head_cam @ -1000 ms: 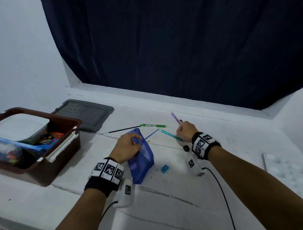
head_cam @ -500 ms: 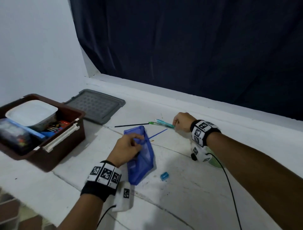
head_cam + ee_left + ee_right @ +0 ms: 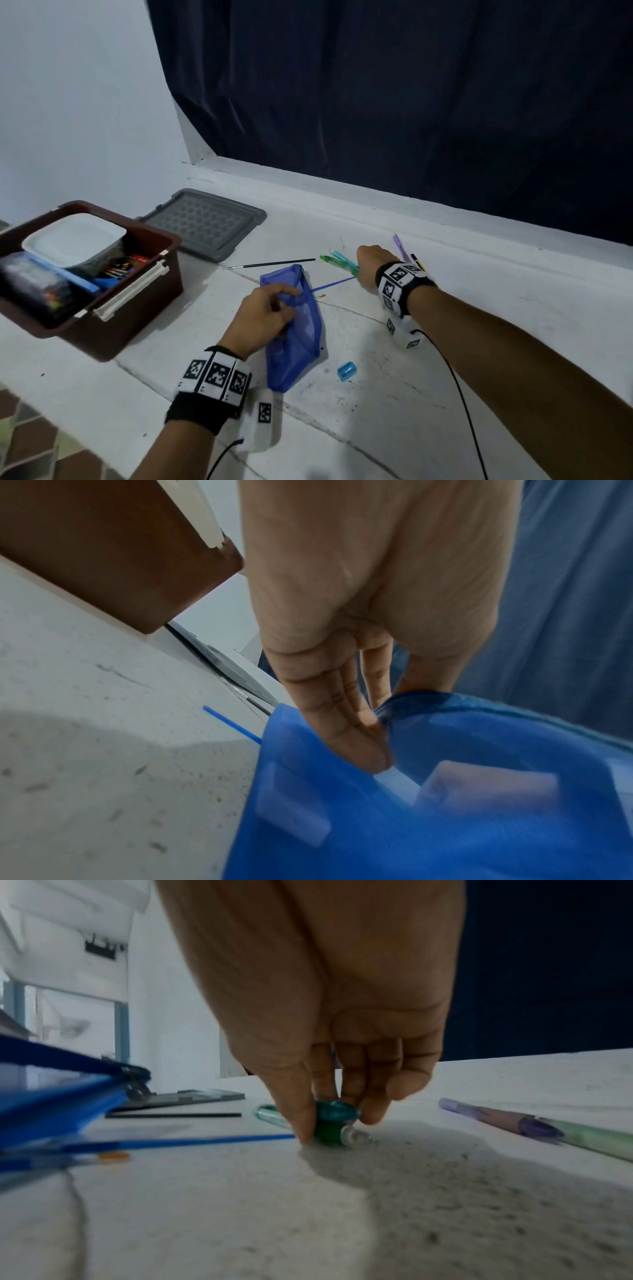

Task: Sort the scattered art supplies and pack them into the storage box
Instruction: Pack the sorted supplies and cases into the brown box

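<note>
My left hand (image 3: 263, 317) pinches the open rim of the translucent blue mesh zip pouch (image 3: 298, 329) lying on the white table (image 3: 445, 394). My right hand (image 3: 371, 263) closes thumb and fingers around the green and teal plastic pens (image 3: 337, 261) resting on the table. The brown plastic storage box (image 3: 137, 308) sits at far left, partly filled.

L hand (image 3: 263, 317) pinches blue pouch (image 3: 301, 339) mouth, R hand (image 3: 371, 265) on green and teal pens (image 3: 337, 262). Brown box (image 3: 137, 308) at left w/ grey lid (image 3: 205, 219) behind; blue sharpener (image 3: 346, 371) near pouch.
</note>
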Motion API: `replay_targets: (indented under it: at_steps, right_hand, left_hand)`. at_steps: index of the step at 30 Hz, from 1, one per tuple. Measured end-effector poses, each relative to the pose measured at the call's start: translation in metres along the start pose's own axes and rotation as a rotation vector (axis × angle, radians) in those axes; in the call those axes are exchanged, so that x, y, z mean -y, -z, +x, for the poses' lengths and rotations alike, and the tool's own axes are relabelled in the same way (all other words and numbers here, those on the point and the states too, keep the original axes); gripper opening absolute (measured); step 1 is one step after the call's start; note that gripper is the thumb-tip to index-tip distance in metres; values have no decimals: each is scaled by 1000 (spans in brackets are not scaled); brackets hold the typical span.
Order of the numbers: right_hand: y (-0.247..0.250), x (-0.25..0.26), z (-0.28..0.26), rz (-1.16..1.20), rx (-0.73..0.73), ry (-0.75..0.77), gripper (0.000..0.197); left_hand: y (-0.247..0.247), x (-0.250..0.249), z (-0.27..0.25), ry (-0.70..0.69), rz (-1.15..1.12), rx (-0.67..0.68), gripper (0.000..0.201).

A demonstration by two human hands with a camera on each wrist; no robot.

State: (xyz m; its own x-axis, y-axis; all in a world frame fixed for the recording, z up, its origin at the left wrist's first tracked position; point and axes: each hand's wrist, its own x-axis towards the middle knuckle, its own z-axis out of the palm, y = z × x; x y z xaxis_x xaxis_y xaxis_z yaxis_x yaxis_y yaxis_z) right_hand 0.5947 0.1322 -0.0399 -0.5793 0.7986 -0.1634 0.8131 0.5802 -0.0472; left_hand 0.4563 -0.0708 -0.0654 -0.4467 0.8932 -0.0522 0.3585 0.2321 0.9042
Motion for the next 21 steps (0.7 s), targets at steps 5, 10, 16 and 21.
replay_targets:
  at_steps: [5, 10, 16, 21]
  right_hand:
    - [2, 1, -37, 135, 7, -68, 10]
    - [-11, 8, -93, 733, -5, -156, 17]
    - [-28, 46, -160, 1161, 7, -234, 19]
    - [-46, 63, -193, 1157, 65, -284, 16]
  left_hand:
    - [2, 6, -1, -15, -18, -2, 33]
    - [-2, 7, -6, -58, 21, 33, 36]
    - [-2, 6, -15, -127, 25, 89, 41]
    - [0, 11, -22, -147, 26, 142, 40]
